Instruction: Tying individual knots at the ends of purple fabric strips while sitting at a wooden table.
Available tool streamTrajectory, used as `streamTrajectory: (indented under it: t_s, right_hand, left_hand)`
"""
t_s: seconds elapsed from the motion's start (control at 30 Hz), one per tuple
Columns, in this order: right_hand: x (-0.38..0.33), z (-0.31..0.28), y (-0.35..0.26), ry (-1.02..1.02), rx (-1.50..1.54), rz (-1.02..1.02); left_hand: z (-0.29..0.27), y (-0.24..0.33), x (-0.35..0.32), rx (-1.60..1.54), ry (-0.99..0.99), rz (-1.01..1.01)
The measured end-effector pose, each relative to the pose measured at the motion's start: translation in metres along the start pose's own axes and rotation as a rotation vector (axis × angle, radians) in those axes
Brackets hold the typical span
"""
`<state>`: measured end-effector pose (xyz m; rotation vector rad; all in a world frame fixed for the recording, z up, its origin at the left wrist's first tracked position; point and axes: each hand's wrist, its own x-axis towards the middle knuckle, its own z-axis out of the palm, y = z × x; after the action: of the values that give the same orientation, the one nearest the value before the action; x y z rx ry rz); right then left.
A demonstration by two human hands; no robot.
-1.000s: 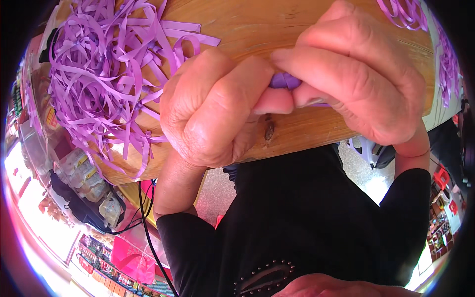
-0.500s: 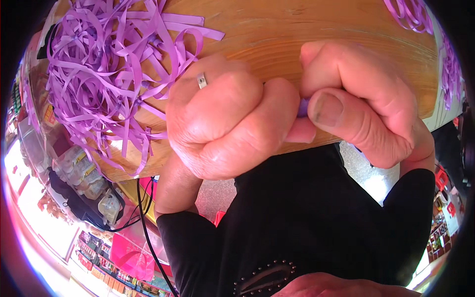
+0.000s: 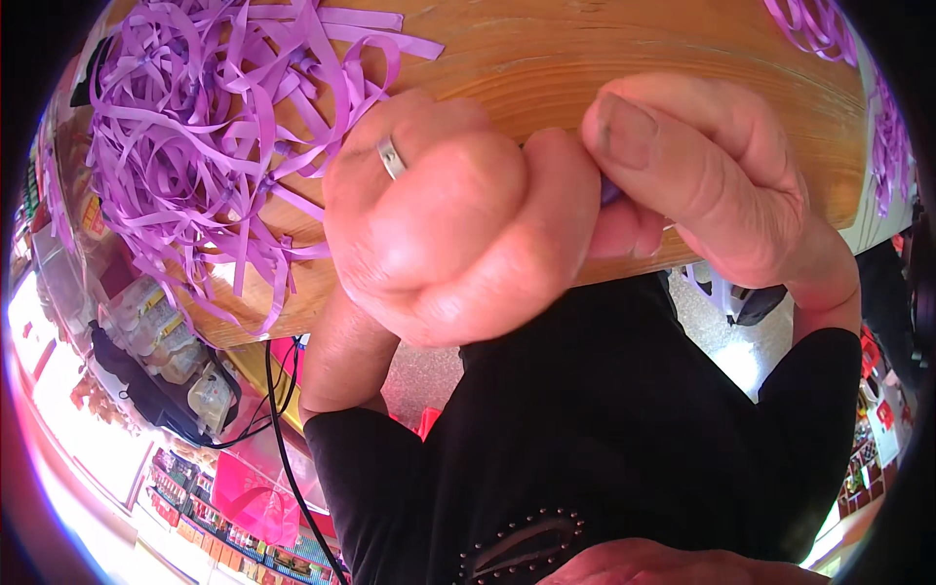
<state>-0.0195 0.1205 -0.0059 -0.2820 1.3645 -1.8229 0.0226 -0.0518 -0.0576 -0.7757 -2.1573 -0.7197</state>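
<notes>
Both my hands are closed and meet in front of me over the near part of the table. My left hand (image 3: 439, 224), with a silver ring on one finger, is curled into a fist, its back toward me. A small dark purple piece (image 3: 610, 191) shows between the two hands; its shape is mostly hidden by the fingers. My right hand (image 3: 717, 175) pinches at that piece, its thumb on top and pressed against the left fist. A heap of light purple ribbons (image 3: 224, 136), with darker purple bits among them, lies to the left.
The wooden table (image 3: 546, 49) has its near edge just under my hands. More purple ribbons (image 3: 814, 29) lie at the far right. Below left are a black cable (image 3: 283, 439), a pink bag (image 3: 255, 497) and a dark container with clear packets (image 3: 180, 375).
My right thumb has moved up and over, now lying across the fingers beside the left fist. The right hand has turned and risen slightly. The left hand stays closed, with a slight turn.
</notes>
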Motion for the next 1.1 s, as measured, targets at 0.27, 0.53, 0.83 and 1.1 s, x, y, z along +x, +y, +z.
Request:
streamTrajectory:
  t_s: [0.27, 0.53, 0.83, 1.1]
  right_hand:
    - [-0.005, -0.001, -0.022, 0.092, -0.272, 0.022]
    - [0.004, -0.007, -0.024, 0.004, -0.349, 0.038]
    - [-0.023, -0.034, -0.020, -0.023, -0.337, -0.106]
    - [-0.006, -0.026, -0.013, -0.030, -0.313, -0.231]
  left_hand:
    - [-0.004, 0.001, 0.013, -0.101, -0.129, -0.203]
    - [-0.008, 0.001, 0.015, -0.091, -0.164, -0.228]
    - [-0.005, -0.003, 0.015, -0.520, -0.186, -0.491]
    - [-0.008, -0.002, 0.018, -0.650, -0.226, -0.523]
